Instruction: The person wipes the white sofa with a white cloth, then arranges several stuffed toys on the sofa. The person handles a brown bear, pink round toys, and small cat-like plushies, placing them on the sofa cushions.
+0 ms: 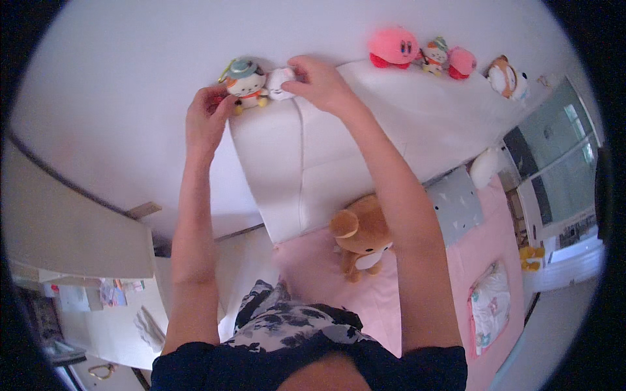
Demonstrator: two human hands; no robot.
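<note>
On the left end of the white padded headboard [352, 122] sit a plush cat in a green hat [246, 84] and, touching it, a small white plush animal [280, 84]. My left hand [210, 112] grips the hatted cat at its left side, with a bit of red between the fingers. My right hand [318, 85] has its thumb and fingers around the right side of the white plush. Farther right along the headboard top stand a large pink round plush [393, 47], another plush cat in a green hat [435, 56] and a smaller pink plush [461, 62].
A brown-and-white plush [506, 78] lies at the headboard's right end. Below, a brown bear plush [362, 229] sits on the pink bedsheet [313, 269] near a grey patterned pillow [455, 205]. A white desk [98, 332] with small items stands at the lower left.
</note>
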